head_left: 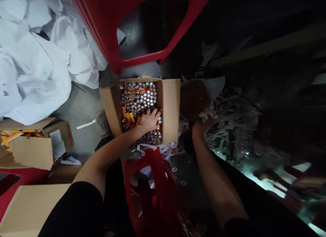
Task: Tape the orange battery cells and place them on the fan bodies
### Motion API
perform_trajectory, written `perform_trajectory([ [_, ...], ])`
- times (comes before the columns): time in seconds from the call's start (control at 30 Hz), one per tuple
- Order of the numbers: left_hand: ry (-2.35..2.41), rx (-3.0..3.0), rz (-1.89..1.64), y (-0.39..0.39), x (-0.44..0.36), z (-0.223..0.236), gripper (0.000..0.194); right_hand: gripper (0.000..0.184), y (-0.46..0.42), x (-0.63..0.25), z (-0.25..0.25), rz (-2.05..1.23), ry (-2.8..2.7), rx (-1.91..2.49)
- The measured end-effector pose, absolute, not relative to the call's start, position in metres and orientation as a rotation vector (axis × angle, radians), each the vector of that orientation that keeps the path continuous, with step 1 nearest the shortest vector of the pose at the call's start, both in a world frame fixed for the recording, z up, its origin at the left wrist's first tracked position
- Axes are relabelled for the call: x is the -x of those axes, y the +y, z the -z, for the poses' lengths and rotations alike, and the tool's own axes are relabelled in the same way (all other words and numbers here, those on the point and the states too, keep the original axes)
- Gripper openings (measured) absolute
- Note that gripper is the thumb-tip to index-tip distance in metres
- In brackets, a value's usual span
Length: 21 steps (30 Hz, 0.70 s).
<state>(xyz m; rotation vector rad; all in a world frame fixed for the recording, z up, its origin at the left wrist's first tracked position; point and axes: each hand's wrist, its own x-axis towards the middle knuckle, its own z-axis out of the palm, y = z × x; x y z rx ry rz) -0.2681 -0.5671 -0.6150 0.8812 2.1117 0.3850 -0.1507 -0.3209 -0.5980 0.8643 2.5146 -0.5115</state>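
Observation:
An open cardboard box (171,111) on the floor holds many small cylindrical batteries (145,96), most standing on end. Some batteries with yellow-orange wrappers (129,117) lie on their sides. My left hand (150,121) is inside the box, palm down on the batteries, fingers spread. Whether a battery is under the palm is hidden. To the right of the box, my right hand (202,126) is in shadow, with its fingers curled at the lower edge of a dark brown flat piece of cardboard (195,99). That piece is blurred.
Red plastic stools (142,59) stand beyond the box and, nearer me, another red stool (161,182). Left is a second carton (33,152) with orange items, and a closed box (33,203). White sheeting (38,67) covers the upper left; paper strips (234,125) litter the right.

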Motion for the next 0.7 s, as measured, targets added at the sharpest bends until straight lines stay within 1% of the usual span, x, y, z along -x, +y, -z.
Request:
perform_trajectory([
  [0.07, 2.148, -0.847, -0.358, -0.562, 0.262, 0.611, 0.068, 0.057, -0.34, 0.153, 0.596, 0.466, 2.603, -0.936],
  [0.1, 2.143, -0.844, -0.352, -0.562, 0.261, 0.611, 0.067, 0.053, -0.354, 0.154, 0.595, 0.515, 2.642, -0.911],
  [0.2, 2.082, -0.89, -0.385, -0.567, 0.264, 0.619, 0.054, 0.04, -0.406, 0.156, 0.595, 0.894, 2.666, -0.596],
  [0.23, 2.056, -0.912, -0.41, -0.571, 0.267, 0.623, 0.051, 0.039, -0.424, 0.156, 0.596, 1.035, 2.64, -0.497],
  [0.27, 2.039, -0.923, -0.433, -0.575, 0.269, 0.627, 0.049, 0.042, -0.441, 0.155, 0.597, 1.145, 2.605, -0.432],
  [0.33, 2.05, -0.888, -0.469, -0.583, 0.275, 0.636, 0.046, 0.055, -0.47, 0.15, 0.6, 1.246, 2.551, -0.433],
  [0.4, 2.091, -0.843, -0.499, -0.592, 0.279, 0.643, 0.043, 0.075, -0.493, 0.143, 0.604, 1.253, 2.524, -0.564],
  [0.47, 2.123, -0.837, -0.541, -0.6, 0.283, 0.651, 0.044, 0.088, -0.508, 0.138, 0.61, 1.218, 2.484, -0.777],
  [0.57, 2.125, -0.854, -0.645, -0.611, 0.286, 0.662, 0.044, 0.094, -0.513, 0.144, 0.62, 1.166, 2.394, -0.995],
  [0.7, 2.15, -0.815, -0.761, -0.617, 0.286, 0.669, 0.038, 0.109, -0.506, 0.163, 0.631, 1.142, 2.418, -0.878],
])
